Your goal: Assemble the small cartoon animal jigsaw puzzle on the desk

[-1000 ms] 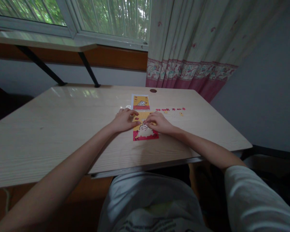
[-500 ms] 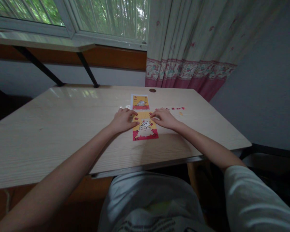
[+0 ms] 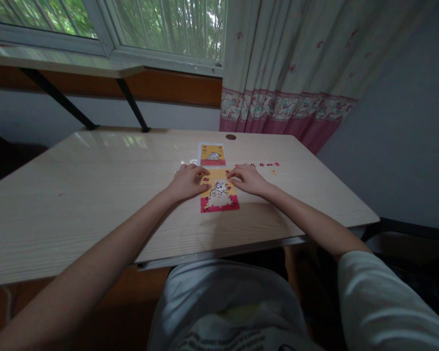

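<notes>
A yellow and red jigsaw puzzle (image 3: pixel 219 189) with a white cartoon animal lies flat on the table, with a gap in its lower middle where pale table shows through. At its left edge rests my left hand (image 3: pixel 188 182), thumb and fingers apart, the fingertips touching the puzzle's upper left. My right hand (image 3: pixel 249 178) lies at the upper right edge, its curved fingers also apart and nothing visible in them. Just beyond the puzzle is a picture card (image 3: pixel 212 155) printed with a similar scene.
Several loose red puzzle pieces (image 3: pixel 269 165) lie in a row right of the card, with a yellow piece (image 3: pixel 273 172) nearer me. The wooden table (image 3: pixel 95 195) has a round cable hole (image 3: pixel 230 137) at its back edge. A curtain (image 3: pixel 278 73) hangs behind.
</notes>
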`<state>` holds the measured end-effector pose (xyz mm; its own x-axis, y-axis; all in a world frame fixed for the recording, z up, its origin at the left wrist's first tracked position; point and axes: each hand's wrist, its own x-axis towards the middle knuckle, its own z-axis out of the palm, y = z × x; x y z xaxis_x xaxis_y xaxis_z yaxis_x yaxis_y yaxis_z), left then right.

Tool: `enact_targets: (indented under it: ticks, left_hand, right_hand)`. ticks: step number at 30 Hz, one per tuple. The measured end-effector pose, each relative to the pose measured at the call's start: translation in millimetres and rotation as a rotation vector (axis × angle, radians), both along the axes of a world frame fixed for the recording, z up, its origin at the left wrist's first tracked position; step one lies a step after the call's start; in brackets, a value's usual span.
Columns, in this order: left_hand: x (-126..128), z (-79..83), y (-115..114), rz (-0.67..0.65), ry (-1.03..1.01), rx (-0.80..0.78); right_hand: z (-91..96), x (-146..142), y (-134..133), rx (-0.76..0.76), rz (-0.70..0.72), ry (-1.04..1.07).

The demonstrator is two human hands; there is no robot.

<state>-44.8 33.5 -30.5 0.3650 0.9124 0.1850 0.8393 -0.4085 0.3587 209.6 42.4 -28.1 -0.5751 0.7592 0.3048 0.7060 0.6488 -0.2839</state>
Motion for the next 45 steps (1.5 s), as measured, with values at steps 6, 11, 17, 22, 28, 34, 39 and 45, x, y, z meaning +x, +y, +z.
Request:
enact_targets:
  ticks: [6, 11, 17, 22, 28, 34, 39, 45]
  left_hand:
    - [0, 3.7, -3, -0.015, 0.035, 0.03]
    - [-4, 8.7, -2, 0.039, 0.042, 0.058]
    - [-8, 10.2, -1, 0.076, 0.041, 0.097]
    - [-6, 12.2, -3, 0.099, 0.085, 0.116]
    - [-6, 13.2, -4, 0.092, 0.091, 0.103]
    - [-6, 12.0, -4, 0.088, 0.104, 0.115]
    - [-6, 10.7, -3, 0.082, 0.108, 0.12]
    - [-6, 9.2, -2, 0.084, 0.112, 0.114]
  right_hand:
    - [-1.1, 1, 1, -0.014, 0.022, 0.025]
    - [9.5, 16, 7, 0.031, -0.025, 0.006]
    - [31.3, 66, 21, 0.053, -0.306, -0.167]
    - [40.3, 115, 33, -0.129, -0.486, -0.346]
    - [42.6, 131, 38, -0.339, -0.453, -0.403]
    - [39.0, 118, 37, -0.427, -0.303, -0.362]
    - [35.2, 101, 32, -0.342, -0.242, -0.281]
    - [26.1, 78, 31, -0.116, -0.248, -0.171]
